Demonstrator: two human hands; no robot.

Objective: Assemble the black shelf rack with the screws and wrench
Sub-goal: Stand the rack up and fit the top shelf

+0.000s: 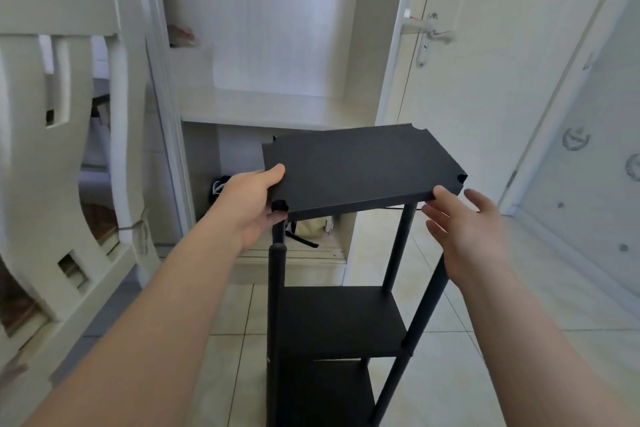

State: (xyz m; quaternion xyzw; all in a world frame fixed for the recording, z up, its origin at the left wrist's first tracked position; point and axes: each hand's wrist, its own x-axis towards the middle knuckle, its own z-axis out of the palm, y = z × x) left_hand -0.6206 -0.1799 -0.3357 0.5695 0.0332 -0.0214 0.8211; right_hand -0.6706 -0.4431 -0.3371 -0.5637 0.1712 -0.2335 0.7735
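A white carved wooden chair [69, 114] fills the left edge, standing on the pale tiled floor [519, 322]. Just right of it, the left hand [249, 204] grips the left end of a flat black rectangular shelf panel [356, 170], with the thumb on top and the fingers curled beneath. The panel is slightly tilted at the top of the black shelf rack [343, 319]. Its near left corner notch meets the tip of the near left round black post [277, 288]. Two lower shelves sit between the posts. At the panel's near right corner the right hand [464, 229] is released, fingers spread and straight, with only the thumb tip touching the edge. Behind stands a white open cupboard niche [277, 45]. To the right is a white door [485, 97] with a silver lever handle [431, 36].
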